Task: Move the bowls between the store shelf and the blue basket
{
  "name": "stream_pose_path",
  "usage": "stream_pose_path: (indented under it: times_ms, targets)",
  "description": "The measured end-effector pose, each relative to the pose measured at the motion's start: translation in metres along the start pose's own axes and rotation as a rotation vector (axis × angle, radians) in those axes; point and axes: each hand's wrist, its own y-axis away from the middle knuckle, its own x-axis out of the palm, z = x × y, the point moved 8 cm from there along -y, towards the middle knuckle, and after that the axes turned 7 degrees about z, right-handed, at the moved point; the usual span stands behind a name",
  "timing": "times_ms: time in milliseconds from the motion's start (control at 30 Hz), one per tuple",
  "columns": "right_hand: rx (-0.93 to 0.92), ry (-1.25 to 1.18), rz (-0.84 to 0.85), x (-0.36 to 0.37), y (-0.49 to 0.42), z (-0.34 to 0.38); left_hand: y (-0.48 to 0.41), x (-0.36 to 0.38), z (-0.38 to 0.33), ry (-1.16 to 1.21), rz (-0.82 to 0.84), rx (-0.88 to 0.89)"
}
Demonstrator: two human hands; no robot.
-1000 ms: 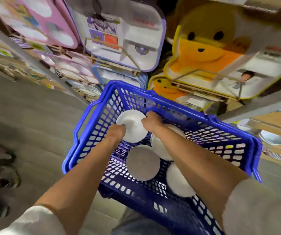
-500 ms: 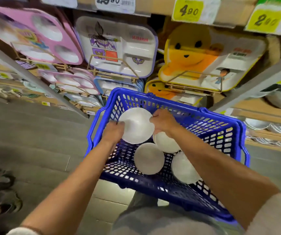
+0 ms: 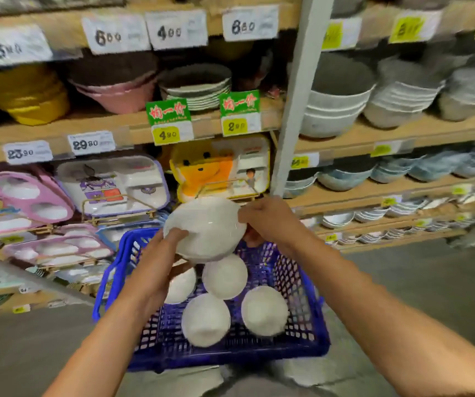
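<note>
While held aloft, the bowl (image 3: 205, 228) gleams white; smooth.

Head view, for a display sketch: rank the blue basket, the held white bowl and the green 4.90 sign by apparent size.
1. blue basket
2. held white bowl, enlarged by nearness
3. green 4.90 sign

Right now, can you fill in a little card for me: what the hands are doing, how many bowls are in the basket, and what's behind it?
held: one white bowl, up above the blue basket
left hand: grips the bowl's near left side
right hand: grips its right edge
in basket: four other bowls show, one partly hidden by the left hand
behind: store shelf with stacked bowls, kids' trays and price tags
</note>
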Motion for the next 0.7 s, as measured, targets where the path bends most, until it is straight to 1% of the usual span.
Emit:
stream_pose_path:
  times_ms: [100, 200, 333, 433, 533, 700]
  targets:
    - [-0.052, -0.110, -0.056, -0.050, 0.038, 0.007, 0.017, 0.063, -0.015, 0.140, 0.165, 0.022]
    - [-0.099, -0.178, -0.100, -0.098, 0.080, 0.003, 0.040, 0.128, -0.025, 0.152, 0.270, 0.050]
    - [-0.078, -0.292, -0.124, -0.160, 0.139, -0.022, 0.067, 0.213, -0.028, 0.113, 0.362, 0.085]
    - [-0.079, -0.383, -0.119, -0.209, 0.185, -0.048, 0.086, 0.281, -0.015, 0.126, 0.419, 0.013]
    - [-0.054, -0.480, -0.121, -0.253, 0.229, -0.074, 0.108, 0.350, 0.004, 0.096, 0.518, -0.071]
    - [-0.036, -0.562, -0.237, -0.328, 0.297, -0.114, 0.142, 0.453, 0.035, 0.034, 0.642, -0.172]
